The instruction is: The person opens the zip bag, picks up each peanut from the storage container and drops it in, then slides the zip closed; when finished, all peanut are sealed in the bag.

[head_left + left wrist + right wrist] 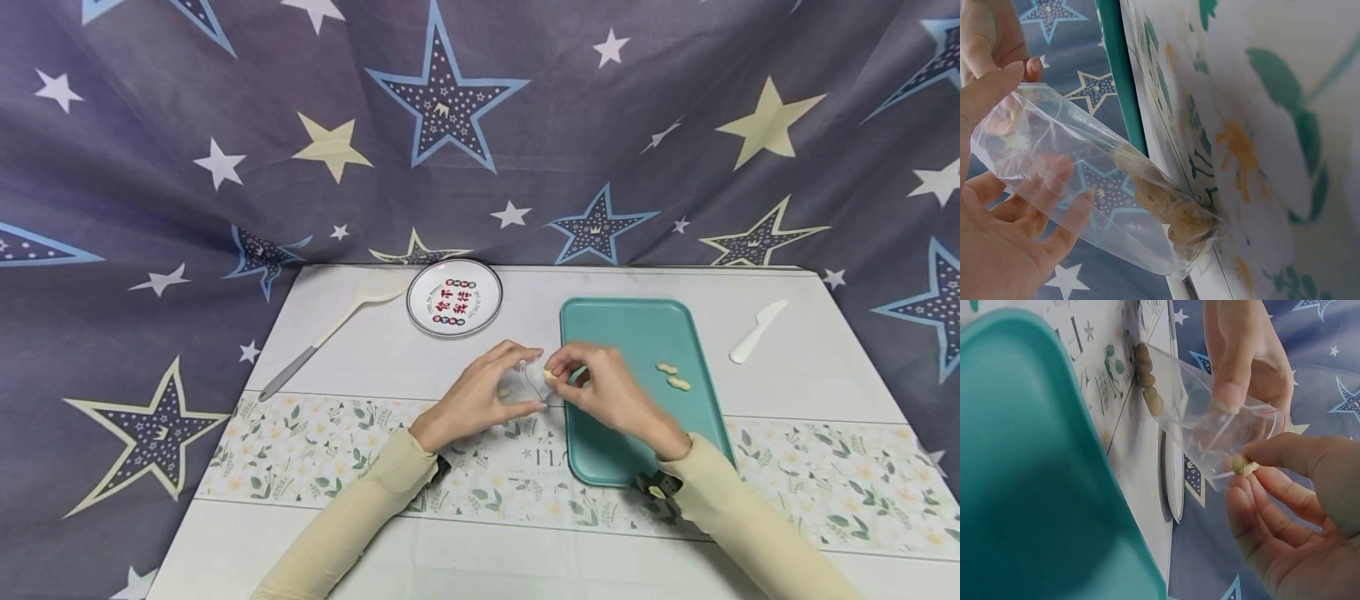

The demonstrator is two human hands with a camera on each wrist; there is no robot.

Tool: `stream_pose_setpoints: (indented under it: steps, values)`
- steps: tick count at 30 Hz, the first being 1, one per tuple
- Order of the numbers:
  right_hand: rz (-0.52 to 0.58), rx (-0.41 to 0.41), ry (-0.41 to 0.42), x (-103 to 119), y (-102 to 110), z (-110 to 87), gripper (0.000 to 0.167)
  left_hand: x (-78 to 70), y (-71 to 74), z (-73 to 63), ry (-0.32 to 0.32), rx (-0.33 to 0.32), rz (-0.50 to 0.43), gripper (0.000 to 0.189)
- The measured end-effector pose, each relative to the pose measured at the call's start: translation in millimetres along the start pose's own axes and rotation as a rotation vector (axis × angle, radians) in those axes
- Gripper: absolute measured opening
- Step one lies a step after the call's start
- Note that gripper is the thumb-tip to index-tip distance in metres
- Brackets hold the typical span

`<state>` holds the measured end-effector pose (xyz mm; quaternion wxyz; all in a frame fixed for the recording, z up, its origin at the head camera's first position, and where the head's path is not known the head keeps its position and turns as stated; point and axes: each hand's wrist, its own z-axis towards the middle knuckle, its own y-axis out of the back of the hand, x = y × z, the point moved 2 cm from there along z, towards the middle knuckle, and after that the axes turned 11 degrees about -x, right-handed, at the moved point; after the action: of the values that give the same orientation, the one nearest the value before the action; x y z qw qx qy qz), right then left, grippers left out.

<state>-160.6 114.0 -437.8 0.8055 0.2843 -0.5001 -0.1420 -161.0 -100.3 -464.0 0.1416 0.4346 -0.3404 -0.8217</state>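
Note:
My left hand holds a clear zip bag by its mouth, thumb on one side and fingers on the other. Several peanuts lie in the bottom of the bag, close to the tabletop. At the bag's mouth my right hand pinches a peanut between thumb and fingertips; the fingers cover part of it. Beneath the right hand lies a teal tray, and two more peanuts sit on its right side.
Behind the hands is a white plate with red lettering. A spatula with a grey handle lies at the left. To the tray's right rests a white plastic knife. A starry curtain hangs at the table's back edge.

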Motion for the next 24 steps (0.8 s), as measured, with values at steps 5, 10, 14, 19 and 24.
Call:
stream_pose_setpoints:
  steps: [5, 10, 14, 19, 24]
  values:
    - [0.024, 0.007, 0.007, 0.7, -5.1, -1.2, 0.011, -0.3, -0.3, -0.5, 0.002, -0.002, 0.004, 0.075]
    - [0.024, 0.010, 0.014, 0.9, -7.1, -2.0, 0.009, -0.7, 0.4, -0.4, 0.003, -0.002, 0.007, 0.075]
    - [0.018, 0.014, 0.017, 1.7, -7.1, -2.3, 0.008, -0.8, 1.0, -0.3, 0.004, 0.000, 0.007, 0.075]
    - [0.019, 0.017, 0.015, 1.8, -7.7, -2.8, 0.009, -1.1, 1.4, 0.0, 0.003, 0.004, 0.004, 0.075]
    - [0.029, 0.015, 0.017, 0.6, -8.7, -3.0, 0.010, -0.5, 1.2, 0.1, 0.007, 0.007, 0.000, 0.074]
